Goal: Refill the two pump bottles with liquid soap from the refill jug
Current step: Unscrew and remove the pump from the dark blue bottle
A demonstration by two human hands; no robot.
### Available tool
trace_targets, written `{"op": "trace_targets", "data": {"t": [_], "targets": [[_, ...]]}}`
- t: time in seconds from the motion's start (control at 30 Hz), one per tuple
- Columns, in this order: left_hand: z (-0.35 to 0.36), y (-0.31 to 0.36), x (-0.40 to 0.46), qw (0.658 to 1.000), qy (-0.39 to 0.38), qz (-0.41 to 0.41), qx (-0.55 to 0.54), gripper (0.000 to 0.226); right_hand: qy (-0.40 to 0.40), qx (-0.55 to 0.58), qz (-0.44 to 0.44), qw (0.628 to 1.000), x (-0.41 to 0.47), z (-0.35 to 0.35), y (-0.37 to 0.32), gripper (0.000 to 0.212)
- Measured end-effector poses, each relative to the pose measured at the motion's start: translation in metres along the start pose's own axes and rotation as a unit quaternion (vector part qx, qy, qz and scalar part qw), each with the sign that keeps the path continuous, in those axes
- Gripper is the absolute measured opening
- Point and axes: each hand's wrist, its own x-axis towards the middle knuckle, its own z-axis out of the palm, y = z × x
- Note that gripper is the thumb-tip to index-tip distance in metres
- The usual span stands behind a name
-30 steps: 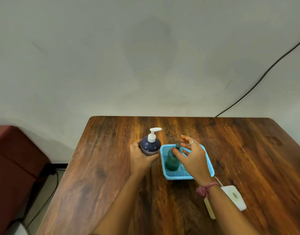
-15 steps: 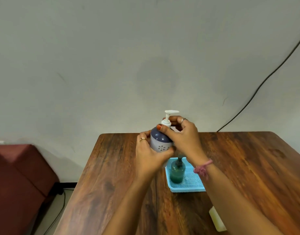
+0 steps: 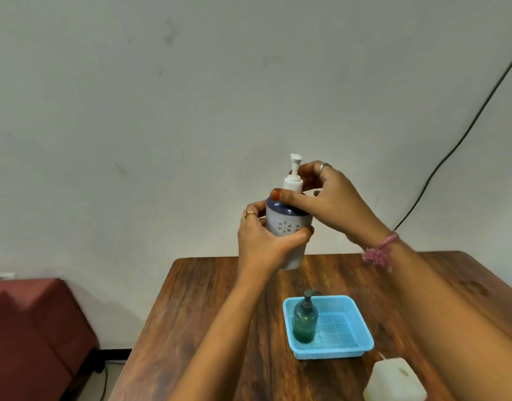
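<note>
A: From the head camera, what is being held?

B: A white pump bottle [image 3: 288, 227] with a navy shoulder and a flower print is being held upright in the air, above the far edge of the wooden table [image 3: 208, 314]. Its body is being gripped by the left hand [image 3: 260, 241], fingers curled round it. The white pump collar [image 3: 292, 185] is being pinched by the right hand [image 3: 333, 201] — thumb in front, fingers behind.

A: And the other things?

B: A green pump bottle [image 3: 305, 321] is being kept upright in the left part of a blue mesh basket [image 3: 350, 340] on the table, well below the raised bottle. A pale translucent refill jug [image 3: 393, 380] is being shown only in part at the bottom edge, just beside the basket's near right corner — touching it or not cannot be told. A pink thread band [image 3: 379, 253] is being worn on the right wrist.
</note>
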Motion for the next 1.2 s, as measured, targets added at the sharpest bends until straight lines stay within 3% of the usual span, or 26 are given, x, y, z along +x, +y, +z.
{"op": "trace_targets", "data": {"t": [0.07, 0.1, 0.2, 0.27, 0.37, 0.43, 0.53, 0.63, 0.8, 0.93, 1.1, 1.2], "targets": [[0.002, 0.006, 0.002, 1.000, -0.005, 0.005, 0.000, 0.075, 0.053, -0.002, -0.009, 0.999, 0.002, 0.001, -0.006, 0.046], [0.003, 0.008, 0.002, 1.000, -0.004, 0.005, 0.000, 0.077, 0.043, 0.040, 0.001, 0.998, 0.004, -0.002, -0.007, 0.040], [0.004, 0.013, 0.004, 1.000, 0.004, 0.005, -0.005, 0.081, -0.077, 0.169, 0.044, 0.982, 0.010, -0.019, -0.009, 0.031], [0.003, 0.014, 0.006, 1.000, 0.007, 0.008, -0.004, 0.081, -0.124, 0.184, 0.052, 0.974, 0.012, -0.028, -0.012, 0.038], [0.003, 0.017, 0.009, 1.000, 0.004, 0.007, -0.006, 0.076, -0.067, 0.077, 0.039, 0.994, 0.014, -0.028, -0.017, 0.058], [0.005, 0.018, 0.010, 1.000, 0.002, 0.008, -0.004, 0.073, 0.001, 0.031, 0.021, 0.999, 0.013, -0.023, -0.020, 0.059], [0.004, 0.020, 0.009, 1.000, 0.006, 0.008, -0.010, 0.073, -0.021, 0.103, 0.032, 0.994, 0.015, -0.029, -0.021, 0.048], [0.003, 0.022, 0.010, 1.000, 0.009, 0.004, -0.017, 0.071, -0.069, 0.163, 0.060, 0.982, 0.017, -0.036, -0.023, 0.053], [0.005, 0.024, 0.012, 1.000, 0.006, 0.006, -0.023, 0.067, -0.004, 0.086, 0.036, 0.996, 0.018, -0.025, -0.024, 0.059], [0.006, 0.023, 0.012, 1.000, 0.008, 0.005, -0.025, 0.068, -0.014, 0.157, 0.060, 0.986, 0.023, -0.023, -0.025, 0.045], [0.005, 0.024, 0.015, 1.000, 0.009, 0.010, -0.022, 0.068, 0.011, 0.133, 0.050, 0.990, 0.023, -0.015, -0.025, 0.061], [0.004, 0.024, 0.016, 1.000, 0.008, 0.010, -0.020, 0.068, 0.011, 0.169, 0.062, 0.984, 0.024, -0.016, -0.024, 0.054]]}}
